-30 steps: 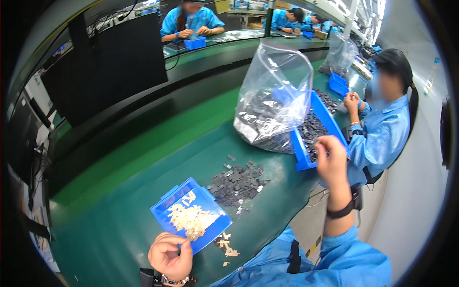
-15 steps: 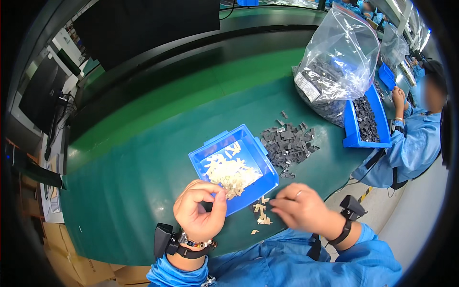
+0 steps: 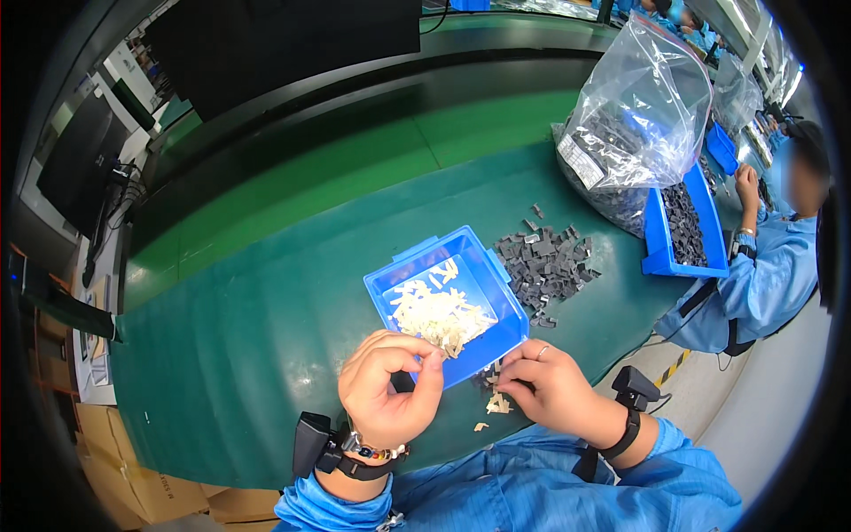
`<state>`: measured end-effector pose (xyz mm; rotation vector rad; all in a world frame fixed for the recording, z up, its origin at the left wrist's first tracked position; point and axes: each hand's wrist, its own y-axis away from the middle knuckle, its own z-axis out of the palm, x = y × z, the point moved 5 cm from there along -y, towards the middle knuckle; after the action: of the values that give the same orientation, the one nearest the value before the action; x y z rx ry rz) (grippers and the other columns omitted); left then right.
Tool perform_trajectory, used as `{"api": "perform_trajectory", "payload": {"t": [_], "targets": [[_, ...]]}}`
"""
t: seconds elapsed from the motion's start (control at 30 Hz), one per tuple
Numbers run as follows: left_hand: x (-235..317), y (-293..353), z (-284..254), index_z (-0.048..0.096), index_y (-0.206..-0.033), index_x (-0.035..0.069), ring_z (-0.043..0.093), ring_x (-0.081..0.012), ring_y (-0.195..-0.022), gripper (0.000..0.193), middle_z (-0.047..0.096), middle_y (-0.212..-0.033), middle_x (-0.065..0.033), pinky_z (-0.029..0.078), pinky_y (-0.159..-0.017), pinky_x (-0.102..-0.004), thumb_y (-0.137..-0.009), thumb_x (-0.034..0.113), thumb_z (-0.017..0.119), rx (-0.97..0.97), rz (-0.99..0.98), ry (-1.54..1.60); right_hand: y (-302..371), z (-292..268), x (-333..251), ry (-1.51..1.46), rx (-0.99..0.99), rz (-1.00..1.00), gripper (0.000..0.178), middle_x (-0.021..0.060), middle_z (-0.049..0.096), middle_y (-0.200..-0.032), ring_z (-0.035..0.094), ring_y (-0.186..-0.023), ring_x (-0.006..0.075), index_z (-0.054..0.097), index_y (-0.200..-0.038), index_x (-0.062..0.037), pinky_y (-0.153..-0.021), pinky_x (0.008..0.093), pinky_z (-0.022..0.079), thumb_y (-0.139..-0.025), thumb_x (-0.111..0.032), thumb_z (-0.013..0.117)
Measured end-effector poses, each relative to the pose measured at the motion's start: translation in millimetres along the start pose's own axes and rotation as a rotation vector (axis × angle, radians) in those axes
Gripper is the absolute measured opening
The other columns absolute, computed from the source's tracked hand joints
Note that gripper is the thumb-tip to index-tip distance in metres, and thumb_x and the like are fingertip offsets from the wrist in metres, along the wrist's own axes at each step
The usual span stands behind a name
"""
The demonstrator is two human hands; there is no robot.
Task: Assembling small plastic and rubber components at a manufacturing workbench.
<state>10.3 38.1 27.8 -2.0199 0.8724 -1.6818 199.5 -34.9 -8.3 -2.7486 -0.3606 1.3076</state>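
Left hand [image 3: 386, 395] pinched closed at blue bin [image 3: 507, 326], right hand [image 3: 554, 390] curled, gap unclear; held parts unclear. Careless sweep could scatter loose cream pieces [image 3: 498, 404].

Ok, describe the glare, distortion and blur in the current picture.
Head view: bright glare streaks the clear plastic bag; head view: small cream-coloured pieces in the blue plastic tray look nearly washed out; head view: fisheye distortion bows the long green work surface, and the corners go black; head view: the bare left hand and right hand look fairly sharp.
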Motion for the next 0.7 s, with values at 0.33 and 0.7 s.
{"api": "perform_trajectory", "payload": {"t": [0.33, 0.7], "targets": [[16, -9, 7, 0.069, -0.091, 0.005, 0.067, -0.0191, -0.081, 0.016, 0.073, -0.090, -0.0051, 0.033, -0.079, -0.0346, -0.078, 0.011, 0.075, -0.254, 0.019, -0.153, -33, -30, -41, -0.339, 0.143, -0.071, 0.023, 0.0142, 0.070, -0.091, 0.069, -0.080, 0.0242, 0.072, -0.102, 0.0015, -0.069, 0.0309, 0.055, -0.082, 0.011, 0.065], [11, -9, 9, 0.070, -0.087, 0.006, 0.066, -0.0176, -0.081, 0.009, 0.072, -0.088, -0.0047, 0.032, -0.083, -0.0337, -0.079, 0.007, 0.074, -0.274, -0.039, -0.115, -52, -30, -48, -0.291, 0.169, -0.070, 0.013, 0.0131, 0.071, -0.087, 0.070, -0.075, 0.0266, 0.071, -0.094, -0.0001, -0.066, 0.0313, 0.055, -0.082, 0.004, 0.070]]}}
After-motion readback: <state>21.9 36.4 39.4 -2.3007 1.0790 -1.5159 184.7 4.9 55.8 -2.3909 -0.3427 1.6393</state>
